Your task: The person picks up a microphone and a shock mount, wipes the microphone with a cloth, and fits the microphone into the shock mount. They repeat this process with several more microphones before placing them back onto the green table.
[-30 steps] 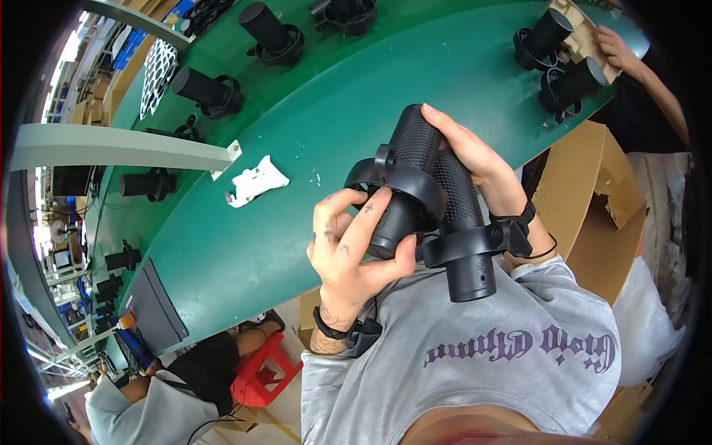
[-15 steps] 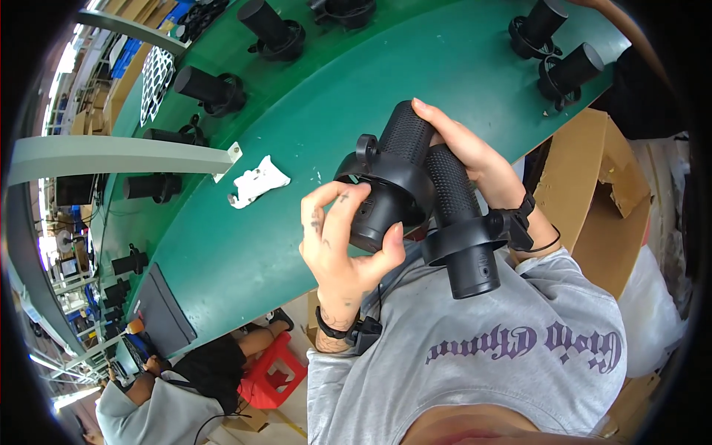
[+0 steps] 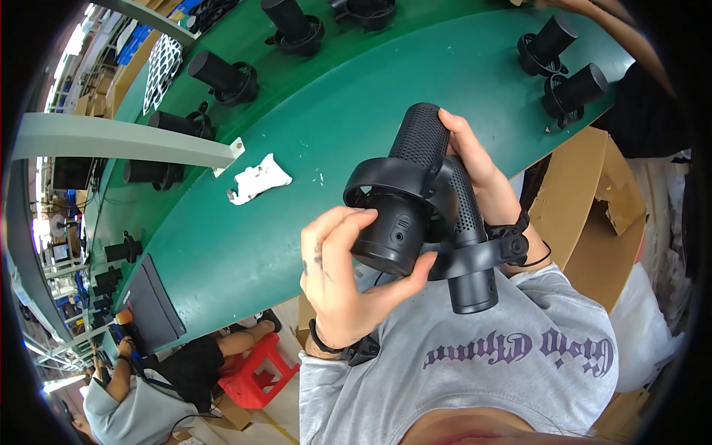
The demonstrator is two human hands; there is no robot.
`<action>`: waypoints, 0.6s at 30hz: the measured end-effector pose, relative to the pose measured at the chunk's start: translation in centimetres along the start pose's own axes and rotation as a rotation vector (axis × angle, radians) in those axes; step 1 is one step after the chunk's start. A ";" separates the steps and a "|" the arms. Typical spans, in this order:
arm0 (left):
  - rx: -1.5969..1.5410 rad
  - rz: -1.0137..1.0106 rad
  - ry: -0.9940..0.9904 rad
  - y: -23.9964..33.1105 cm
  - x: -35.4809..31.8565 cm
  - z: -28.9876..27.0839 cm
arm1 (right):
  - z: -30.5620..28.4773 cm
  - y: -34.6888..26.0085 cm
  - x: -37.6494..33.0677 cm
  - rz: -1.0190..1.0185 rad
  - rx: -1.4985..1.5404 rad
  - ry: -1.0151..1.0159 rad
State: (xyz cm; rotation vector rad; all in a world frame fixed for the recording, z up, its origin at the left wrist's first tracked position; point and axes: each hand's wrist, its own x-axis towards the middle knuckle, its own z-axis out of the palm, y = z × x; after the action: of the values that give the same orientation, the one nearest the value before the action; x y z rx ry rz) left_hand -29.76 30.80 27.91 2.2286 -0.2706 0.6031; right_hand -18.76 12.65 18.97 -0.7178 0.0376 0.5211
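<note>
A black microphone (image 3: 420, 137) with a mesh top and a ring-shaped shock mount is held up in front of my chest. My left hand (image 3: 332, 278) is closed round its smooth lower end, fingers on one side and thumb on the other. A small button and a round socket show on that end. Behind the mesh top, my right hand (image 3: 486, 178) grips the microphone, its fingers partly hidden. A second black microphone (image 3: 472, 293), also in a ring mount, lies against the right palm and hangs toward my shirt.
Several similar microphones (image 3: 293, 22) stand along the far side of the green table (image 3: 319, 133). A crumpled white packet (image 3: 259, 179) lies beside a pale metal post (image 3: 133, 141). An open cardboard box (image 3: 586, 200) stands at right. At lower left, a person sits near a red stool (image 3: 256, 374).
The first microphone has turned, bringing its button and socket into fuller view. My left hand has moved slightly down around its base. The second microphone has shifted and is more covered by the first.
</note>
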 end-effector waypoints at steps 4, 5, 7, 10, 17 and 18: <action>0.037 0.088 0.040 0.2 -0.1 -0.2 | 0.2 0.0 0.2 -0.004 -0.064 -0.063; 0.076 0.124 0.038 0.3 -0.1 -0.3 | 0.5 0.0 0.3 -0.026 -0.137 -0.078; 0.062 0.131 0.061 0.2 -0.3 -0.3 | 2.3 -0.6 -0.5 -0.010 -0.188 -0.056; 0.094 0.181 0.057 0.1 -0.5 -0.5 | 3.3 -1.1 -1.0 -0.002 -0.244 -0.022; 0.124 0.282 0.001 0.5 -0.7 -1.4 | 2.7 -0.8 -0.6 -0.001 -0.216 -0.082; 0.118 0.297 -0.018 0.5 -0.6 -1.6 | 2.6 -0.8 -0.7 0.000 -0.218 -0.081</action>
State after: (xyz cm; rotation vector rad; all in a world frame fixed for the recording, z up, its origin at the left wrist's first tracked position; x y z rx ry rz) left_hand -31.01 31.66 28.78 2.3267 -0.5955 0.7743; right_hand -19.34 13.49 21.63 -0.9087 -0.0962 0.5593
